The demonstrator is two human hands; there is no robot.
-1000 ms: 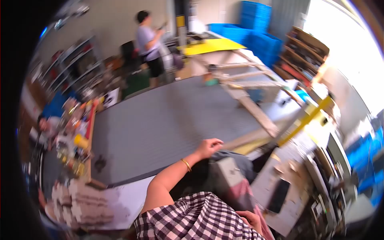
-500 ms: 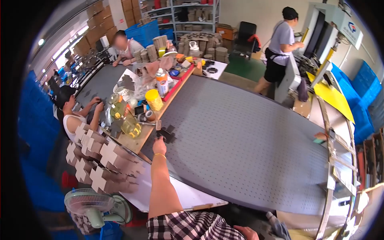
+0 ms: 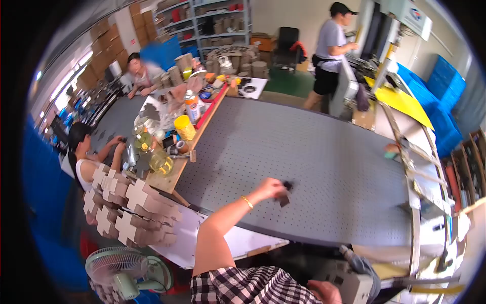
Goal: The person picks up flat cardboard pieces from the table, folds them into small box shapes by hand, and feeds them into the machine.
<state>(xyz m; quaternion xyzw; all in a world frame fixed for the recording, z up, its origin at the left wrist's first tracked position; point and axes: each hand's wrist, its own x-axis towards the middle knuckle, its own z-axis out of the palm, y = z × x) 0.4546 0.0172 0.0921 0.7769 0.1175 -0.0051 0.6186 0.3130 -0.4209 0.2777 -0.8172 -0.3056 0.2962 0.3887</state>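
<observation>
My left hand (image 3: 273, 188), with a yellow bracelet at the wrist, is raised over the perforated grey table (image 3: 314, 157). Its fingers are closed on a dark flat cut-out piece (image 3: 284, 199), blurred by motion, which hangs tilted below the fingertips. At the bottom edge, beside my checked shirt, part of my right hand (image 3: 325, 292) shows near a grey box-like machine part (image 3: 349, 285). The fingers of that hand are too cut off and blurred to read.
To the left, a wooden shelf board (image 3: 174, 177) carries bottles, a yellow tub (image 3: 185, 127) and a spray can (image 3: 192, 106). Stacked cross-shaped pieces (image 3: 126, 228) and a fan (image 3: 119, 273) stand lower left. Two people sit at left; another person stands by a machine.
My left hand has moved right from beside the wooden board to the table's middle, carrying the dark cut-out piece off the surface. The camera view has shifted slightly.
</observation>
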